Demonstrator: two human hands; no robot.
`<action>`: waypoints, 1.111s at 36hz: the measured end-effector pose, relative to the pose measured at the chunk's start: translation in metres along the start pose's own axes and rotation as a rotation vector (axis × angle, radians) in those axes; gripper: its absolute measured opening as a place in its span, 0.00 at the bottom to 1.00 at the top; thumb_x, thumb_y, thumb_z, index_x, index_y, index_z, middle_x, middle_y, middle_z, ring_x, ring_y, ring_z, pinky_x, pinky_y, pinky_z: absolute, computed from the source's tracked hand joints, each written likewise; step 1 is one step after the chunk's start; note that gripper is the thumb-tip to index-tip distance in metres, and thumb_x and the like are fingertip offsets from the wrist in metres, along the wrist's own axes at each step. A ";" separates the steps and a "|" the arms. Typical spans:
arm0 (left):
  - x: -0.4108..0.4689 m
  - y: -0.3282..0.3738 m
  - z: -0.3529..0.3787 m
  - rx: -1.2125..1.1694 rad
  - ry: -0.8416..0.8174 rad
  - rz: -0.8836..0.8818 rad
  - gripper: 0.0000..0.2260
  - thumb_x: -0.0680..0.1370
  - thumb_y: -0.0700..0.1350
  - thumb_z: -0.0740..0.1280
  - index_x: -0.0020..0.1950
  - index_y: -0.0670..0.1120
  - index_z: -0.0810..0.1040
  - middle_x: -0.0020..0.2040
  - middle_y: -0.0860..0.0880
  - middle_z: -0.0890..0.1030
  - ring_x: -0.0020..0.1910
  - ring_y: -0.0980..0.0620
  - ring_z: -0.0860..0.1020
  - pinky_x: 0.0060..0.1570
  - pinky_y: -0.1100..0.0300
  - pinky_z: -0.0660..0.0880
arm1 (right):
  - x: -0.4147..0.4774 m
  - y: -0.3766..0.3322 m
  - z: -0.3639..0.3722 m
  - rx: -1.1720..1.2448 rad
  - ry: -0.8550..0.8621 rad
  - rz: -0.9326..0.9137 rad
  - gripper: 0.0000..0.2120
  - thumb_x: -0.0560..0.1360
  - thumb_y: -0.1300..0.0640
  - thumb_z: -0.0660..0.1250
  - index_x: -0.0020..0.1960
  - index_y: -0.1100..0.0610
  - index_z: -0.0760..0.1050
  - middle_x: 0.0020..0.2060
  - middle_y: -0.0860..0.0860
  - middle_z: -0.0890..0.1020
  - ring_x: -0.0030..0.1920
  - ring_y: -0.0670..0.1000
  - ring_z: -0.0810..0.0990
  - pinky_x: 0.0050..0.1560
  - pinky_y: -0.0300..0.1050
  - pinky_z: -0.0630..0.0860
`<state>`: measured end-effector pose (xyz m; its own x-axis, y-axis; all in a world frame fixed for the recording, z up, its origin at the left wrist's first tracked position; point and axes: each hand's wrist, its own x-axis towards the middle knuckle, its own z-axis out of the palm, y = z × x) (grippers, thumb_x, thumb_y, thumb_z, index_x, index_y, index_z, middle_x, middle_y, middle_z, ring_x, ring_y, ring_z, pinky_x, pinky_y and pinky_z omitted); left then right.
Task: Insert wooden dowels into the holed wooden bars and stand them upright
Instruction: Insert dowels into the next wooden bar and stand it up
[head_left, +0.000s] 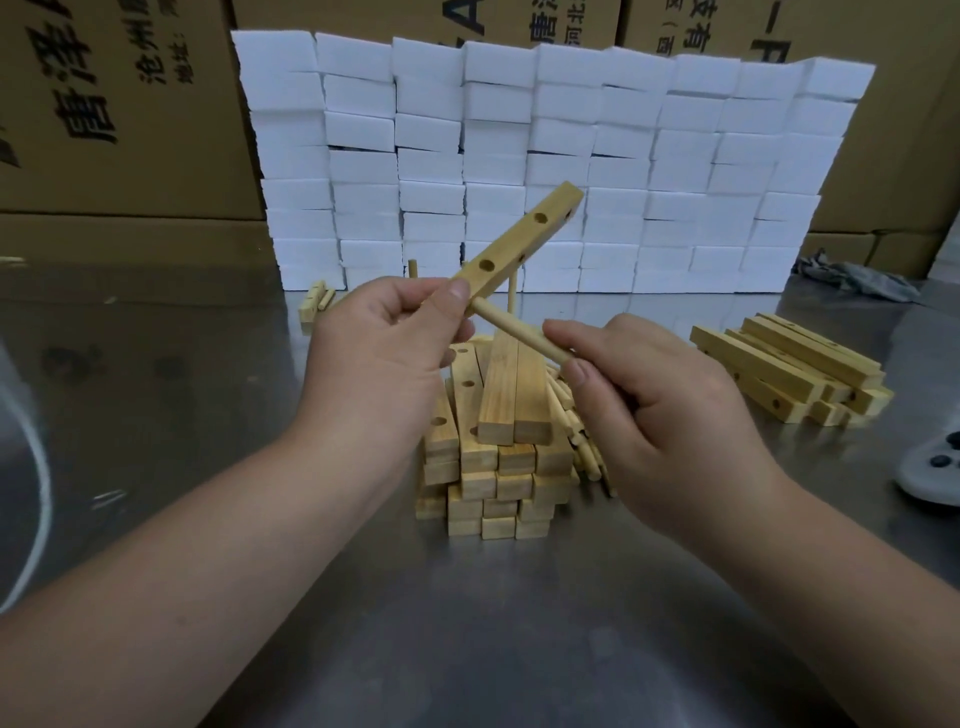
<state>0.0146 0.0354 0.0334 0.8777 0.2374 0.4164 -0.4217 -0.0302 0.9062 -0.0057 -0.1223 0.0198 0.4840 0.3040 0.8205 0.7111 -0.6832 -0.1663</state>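
Across the back, big cardboard cartons (130, 104) fill the wall, their print turned sideways: the left one carries large black characters "唐泽" with smaller lines starting "沧州" and "地址", while a top-centre carton shows a bold "A" and "河北"; the rest is cut off or too blurred to read. In front of them stands a wall of plain white foam blocks (545, 156), stacked in neat columns on the steel table (467, 649). Centre table, there's the main stack of holed wooden bars (498, 467), layered several high, and well off to the right lies a second heap of bars (795, 374). Above the main stack, both hands are up. The left hand (384, 343) pinches the lower end of one bar (519, 244) between thumb and curled fingers, the bar tilting up and away to the right, round holes showing along two faces. The right hand (670, 410) pinches the near end of a dowel (519, 332) between thumb and forefinger, other fingers curled under; the dowel's far tip meets the bar's lower end just beside the left thumb, though whether it sits in a hole I can't tell. Loose dowels (576, 436) lie against the stack's right side. Behind, two thin dowels (413, 270) stand upright, their bases hidden. Far right sit a crumpled grey rag (857, 278) and a grey button controller (935, 467); back left, a small bar (311, 304) lies flat.
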 end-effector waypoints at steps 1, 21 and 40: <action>0.000 0.001 0.001 -0.063 -0.008 -0.039 0.05 0.76 0.46 0.66 0.42 0.47 0.80 0.35 0.52 0.83 0.40 0.55 0.81 0.41 0.63 0.79 | 0.000 0.000 0.001 0.000 -0.007 0.000 0.17 0.76 0.56 0.56 0.57 0.61 0.78 0.35 0.46 0.73 0.39 0.43 0.70 0.35 0.34 0.68; 0.004 0.012 0.004 -0.672 -0.130 -0.267 0.03 0.77 0.35 0.59 0.48 0.37 0.71 0.41 0.38 0.77 0.35 0.47 0.83 0.30 0.65 0.76 | 0.000 -0.002 0.000 -0.009 0.031 0.049 0.17 0.75 0.53 0.56 0.58 0.57 0.78 0.36 0.47 0.74 0.38 0.45 0.70 0.35 0.34 0.68; -0.002 0.009 0.002 -0.095 -0.200 -0.017 0.13 0.79 0.42 0.54 0.37 0.47 0.72 0.35 0.48 0.68 0.29 0.56 0.67 0.24 0.69 0.66 | 0.000 -0.006 -0.002 0.045 0.036 -0.046 0.13 0.72 0.55 0.62 0.50 0.56 0.82 0.31 0.44 0.73 0.33 0.43 0.70 0.30 0.42 0.72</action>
<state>0.0097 0.0333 0.0410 0.9085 0.0393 0.4161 -0.4179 0.0663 0.9061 -0.0112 -0.1192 0.0219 0.4324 0.3096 0.8469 0.7547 -0.6382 -0.1520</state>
